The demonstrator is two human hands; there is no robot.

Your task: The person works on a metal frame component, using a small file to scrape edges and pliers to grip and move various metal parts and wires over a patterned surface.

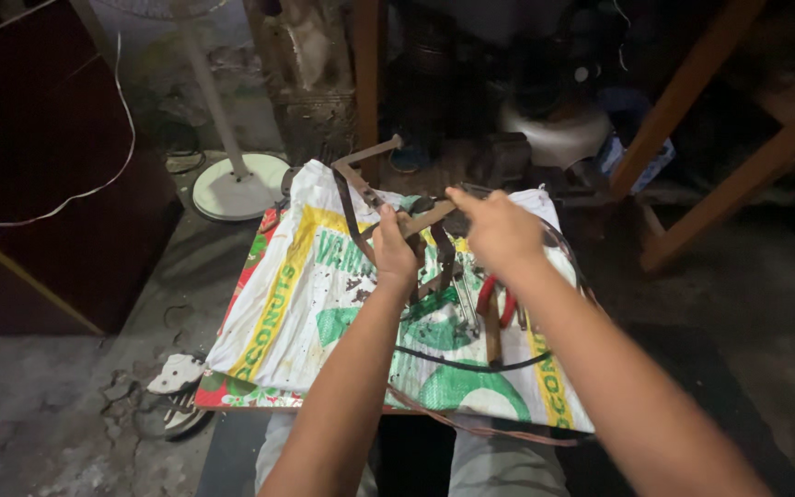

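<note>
Hands, two [396,250] [501,232], grip one rusty metal frame [367,180] over one printed sack [305,304].

Dim room: cracked concrete floor [66,405], dark cabinet [39,184], wooden beams [692,83].

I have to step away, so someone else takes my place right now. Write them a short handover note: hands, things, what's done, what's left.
Left hand: gripping the rusty angled metal frame, raised over the printed white woven sack.
Right hand: at the frame's other end, forefinger stretched out; grip unclear.
Red-handled pliers, a steel spanner and a black cable lie on the sack.
Done: tools laid out, frame picked up.
Left: the frame is not set down.
</note>
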